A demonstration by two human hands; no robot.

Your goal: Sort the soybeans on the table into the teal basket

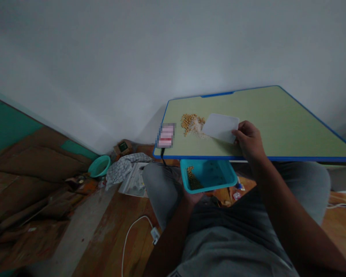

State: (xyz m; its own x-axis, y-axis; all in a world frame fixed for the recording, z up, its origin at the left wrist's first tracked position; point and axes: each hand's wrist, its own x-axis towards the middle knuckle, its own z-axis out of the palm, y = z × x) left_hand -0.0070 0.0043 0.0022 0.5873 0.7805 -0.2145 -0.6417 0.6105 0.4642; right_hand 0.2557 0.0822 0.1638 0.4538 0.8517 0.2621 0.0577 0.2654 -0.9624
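My right hand [249, 140] pinches the right edge of a thin white card [221, 127], tilted over the table. The card's left end meets a pile of white rice-like grains [196, 126], beside yellow soybean-like beans [187, 121]. Below the table's front edge, my left hand [192, 197] holds a turquoise plastic basket [209, 188] from underneath; most of its fingers are hidden. In the left part of the basket lie small dark green beans [194, 182] with a few yellow ones on top.
The pale green table [276, 123] has a blue rim and stands against a white wall. A blurred-out pink device [165, 135] lies at its left edge. On the floor are a green basin [100, 166], a checked cloth [127, 165] and a white cable [127, 238].
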